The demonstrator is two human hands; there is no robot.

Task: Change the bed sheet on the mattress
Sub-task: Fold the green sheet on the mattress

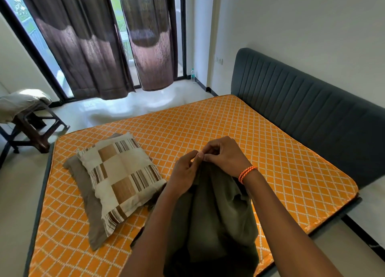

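Observation:
The bare orange mattress [229, 126] with a white diamond pattern fills the middle of the view. An olive-green bed sheet [216, 214] hangs bunched in front of me over the mattress's near part. My left hand [185, 172] and my right hand [225, 153] meet at the sheet's top edge, and both pinch the fabric with curled fingers. An orange cord bracelet circles my right wrist. Two pillows lie on the mattress's left part: a checked beige and brown pillow [120, 176] stacked on a plain grey-brown pillow [87, 195].
A dark grey padded headboard [308, 110] runs along the mattress's right side. Brown curtains [93, 47] hang over the glass doors behind. A chair [31, 122] with folded cloth stands at the left. A water bottle [193, 75] stands on the floor by the wall.

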